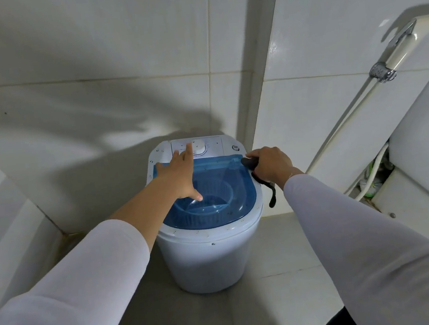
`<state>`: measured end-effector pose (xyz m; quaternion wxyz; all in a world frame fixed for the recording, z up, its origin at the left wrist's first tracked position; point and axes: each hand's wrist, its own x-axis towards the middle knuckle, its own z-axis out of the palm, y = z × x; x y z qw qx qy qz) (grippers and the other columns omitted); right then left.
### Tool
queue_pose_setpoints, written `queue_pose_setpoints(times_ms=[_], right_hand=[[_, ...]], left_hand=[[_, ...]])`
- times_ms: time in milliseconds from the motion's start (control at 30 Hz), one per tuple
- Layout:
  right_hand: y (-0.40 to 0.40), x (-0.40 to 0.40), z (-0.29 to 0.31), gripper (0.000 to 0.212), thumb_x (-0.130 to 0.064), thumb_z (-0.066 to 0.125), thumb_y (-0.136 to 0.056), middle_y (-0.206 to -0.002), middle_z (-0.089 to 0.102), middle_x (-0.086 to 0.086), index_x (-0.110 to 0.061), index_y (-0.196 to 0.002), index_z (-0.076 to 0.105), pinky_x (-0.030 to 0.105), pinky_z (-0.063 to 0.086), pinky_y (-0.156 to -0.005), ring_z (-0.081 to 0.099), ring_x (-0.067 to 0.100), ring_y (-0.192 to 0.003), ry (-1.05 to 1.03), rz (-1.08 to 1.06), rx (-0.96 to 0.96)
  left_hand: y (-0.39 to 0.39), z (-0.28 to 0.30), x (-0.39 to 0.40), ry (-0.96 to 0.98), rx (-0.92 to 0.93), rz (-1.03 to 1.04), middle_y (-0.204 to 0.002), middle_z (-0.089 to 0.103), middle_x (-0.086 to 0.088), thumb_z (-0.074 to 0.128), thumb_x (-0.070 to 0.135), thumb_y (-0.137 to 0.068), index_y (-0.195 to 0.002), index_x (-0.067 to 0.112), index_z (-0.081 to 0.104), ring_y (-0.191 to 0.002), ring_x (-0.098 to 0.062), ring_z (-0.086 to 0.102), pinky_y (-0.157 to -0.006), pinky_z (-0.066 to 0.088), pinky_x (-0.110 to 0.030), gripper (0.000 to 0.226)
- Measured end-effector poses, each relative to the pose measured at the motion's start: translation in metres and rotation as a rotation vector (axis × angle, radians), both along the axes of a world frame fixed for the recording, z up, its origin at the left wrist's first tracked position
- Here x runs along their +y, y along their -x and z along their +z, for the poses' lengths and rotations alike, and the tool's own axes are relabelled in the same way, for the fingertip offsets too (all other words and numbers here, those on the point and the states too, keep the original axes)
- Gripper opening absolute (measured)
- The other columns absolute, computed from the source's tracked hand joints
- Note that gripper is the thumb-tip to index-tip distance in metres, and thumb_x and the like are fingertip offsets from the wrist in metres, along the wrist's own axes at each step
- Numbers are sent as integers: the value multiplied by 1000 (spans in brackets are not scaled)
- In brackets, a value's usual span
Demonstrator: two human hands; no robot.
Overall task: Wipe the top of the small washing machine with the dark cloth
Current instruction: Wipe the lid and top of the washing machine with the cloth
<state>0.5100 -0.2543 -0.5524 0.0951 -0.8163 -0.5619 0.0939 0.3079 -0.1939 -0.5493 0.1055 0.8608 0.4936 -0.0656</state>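
2 hands on washing machine (207, 255): left hand (181, 175) flat, right hand (270, 165) gripping dark cloth (251, 162).

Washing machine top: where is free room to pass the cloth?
Free: the front of the blue lid, between the left hand and the white front rim. Crowded: the rear strip by the dial, and the right edge, where the right hand grips the dark cloth.
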Motion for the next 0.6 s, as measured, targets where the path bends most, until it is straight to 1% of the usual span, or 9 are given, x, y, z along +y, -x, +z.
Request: queue_pose_setpoints(times_ms=[100, 200, 300, 400, 500, 600], right_hand=[[3, 2, -6, 43, -9, 49, -89, -126, 61, 3, -31, -124, 62, 32, 48, -87, 56, 26, -114, 26, 25, 15], [2, 2, -7, 42, -7, 49, -90, -129, 60, 3, -29, -123, 63, 32, 48, -89, 56, 27, -114, 27, 5, 41], [2, -1, -8, 40, -7, 49, -90, -128, 61, 3, -28, -121, 65, 33, 49, -90, 57, 26, -111, 32, -8, 49], [2, -9, -11, 38, -10, 49, -91, -125, 63, 2, -27, -120, 66, 33, 51, -88, 58, 26, -107, 42, -17, 60], [3, -21, -13, 34, -14, 51, -92, -122, 64, 3, -26, -119, 67, 31, 49, -84, 59, 26, -105, 52, -34, 73], [6, -34, -15, 33, -16, 52, -92, -120, 65, 5, -25, -119, 67, 32, 49, -85, 59, 27, -105, 61, -50, 78]], left_hand=[[3, -5, -4, 23, 27, 0, -160, -2, -10, 80, 36, -70, -146, 13, -24, -148, -25, -3, -115, 11, -57, 131], [3, -13, -6, 12, 37, -1, -160, 0, -11, 79, 35, -71, -146, 13, -23, -148, -26, -1, -115, 12, -56, 129], [1, -21, -6, 6, 42, -10, -160, -1, -12, 77, 33, -74, -146, 13, -23, -148, -25, -3, -116, 12, -57, 125], [0, -22, -6, -15, 48, -14, -160, 0, -11, 77, 34, -73, -146, 13, -22, -148, -26, -2, -116, 12, -58, 126], [1, -22, -7, -26, 55, 5, -160, 1, -11, 78, 38, -72, -146, 12, -22, -148, -27, -1, -115, 13, -58, 127], [2, -21, -9, -58, 69, 8, -160, 4, -9, 78, 40, -71, -147, 11, -21, -148, -25, -1, -115, 14, -59, 128]])
